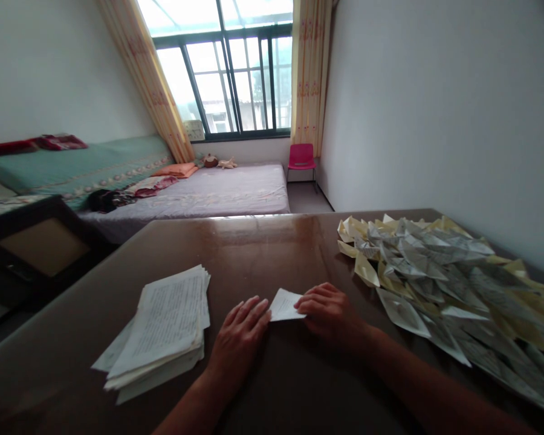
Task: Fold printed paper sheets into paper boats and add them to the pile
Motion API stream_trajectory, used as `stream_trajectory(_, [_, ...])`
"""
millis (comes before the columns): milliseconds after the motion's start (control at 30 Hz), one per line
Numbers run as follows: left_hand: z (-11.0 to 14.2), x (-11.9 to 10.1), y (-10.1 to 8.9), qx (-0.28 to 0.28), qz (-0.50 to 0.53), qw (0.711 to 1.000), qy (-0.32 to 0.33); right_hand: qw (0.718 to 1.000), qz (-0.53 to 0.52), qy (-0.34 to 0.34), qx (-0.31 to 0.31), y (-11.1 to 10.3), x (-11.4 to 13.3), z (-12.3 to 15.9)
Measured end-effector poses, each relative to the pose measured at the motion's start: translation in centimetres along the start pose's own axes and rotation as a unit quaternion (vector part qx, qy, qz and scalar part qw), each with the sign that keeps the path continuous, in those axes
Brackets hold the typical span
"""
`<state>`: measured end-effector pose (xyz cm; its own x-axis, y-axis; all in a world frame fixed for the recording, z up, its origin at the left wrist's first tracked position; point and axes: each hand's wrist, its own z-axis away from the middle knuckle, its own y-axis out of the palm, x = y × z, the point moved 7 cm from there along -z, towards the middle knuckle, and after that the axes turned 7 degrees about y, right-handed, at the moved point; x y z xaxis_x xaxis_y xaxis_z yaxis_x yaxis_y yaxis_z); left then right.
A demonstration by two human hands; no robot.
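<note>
Sheet stack (167, 320) left, folded paper (283, 306) between, boats (419, 257) right

Left hand (239, 329) flat, right hand (330, 309) curled

Bright window (249, 84) beyond bed (240, 184); pale walls (435, 121); pink chair (301, 154).

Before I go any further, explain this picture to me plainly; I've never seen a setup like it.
There is no machine here, only two bare hands. The single view comes from a camera on their owner's head, looking forward and down. On the brown table lie a stack of printed sheets at left and a pile of paper boats at right. Between them is a small folded paper: the left hand has fingertips at its left edge, while the right hand covers its right corner. Whether that corner is pinched or just pressed, I can't tell.
</note>
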<state>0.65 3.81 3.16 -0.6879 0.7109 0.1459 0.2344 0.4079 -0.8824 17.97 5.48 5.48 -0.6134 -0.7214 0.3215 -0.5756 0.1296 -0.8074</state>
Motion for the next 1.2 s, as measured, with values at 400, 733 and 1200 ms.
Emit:
stream_trajectory(400, [-0.4, -2.0, 0.0, 0.006, 0.072, 0.997, 0.036, 0.986, 0.058, -0.029, 0.155, 3.2, 1.7, 0.6])
stream_trajectory(733, [0.0, -2.0, -0.5, -0.014, 0.144, 0.986, 0.078, 0.974, -0.131, 0.025, 0.183, 2.7, -0.4, 0.8])
stream_trajectory(1200, [-0.3, -1.8, -0.7, -0.002, 0.177, 0.982, 0.06, 0.96, -0.195, 0.063, 0.191, 2.8, -1.2, 0.9])
